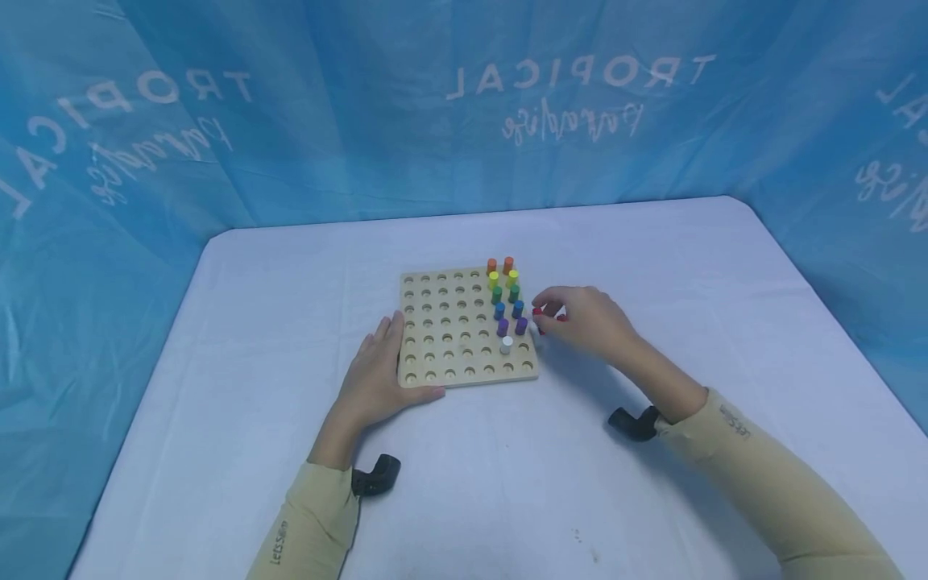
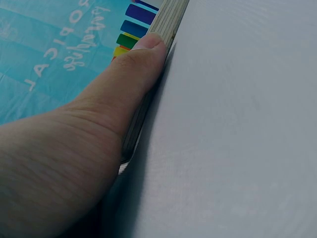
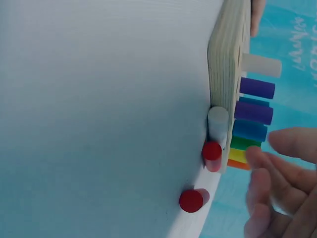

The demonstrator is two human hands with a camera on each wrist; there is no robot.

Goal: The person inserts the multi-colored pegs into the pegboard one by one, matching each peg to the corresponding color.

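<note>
A wooden pegboard (image 1: pixel 464 354) lies flat on the table, with pairs of orange, yellow, green, blue and purple pegs and a single white peg (image 1: pixel 506 345) upright in its right-hand columns. My left hand (image 1: pixel 377 374) braces the board's near left corner, fingers along the left edge and thumb along the front edge. Beyond the right edge, my right hand (image 1: pixel 590 322) hovers with loosely bent fingers and nothing between them. Below those fingers, a loose white peg (image 3: pixel 218 124) lies beside the board, with one red peg (image 3: pixel 212 154) near it and another red peg (image 3: pixel 193 200) apart.
The white-covered table (image 1: pixel 290 322) extends around the board. A blue curtain (image 1: pixel 362 121) with printed lettering hangs behind and at the sides. Black wrist mounts (image 1: pixel 377 475) are on both arms.
</note>
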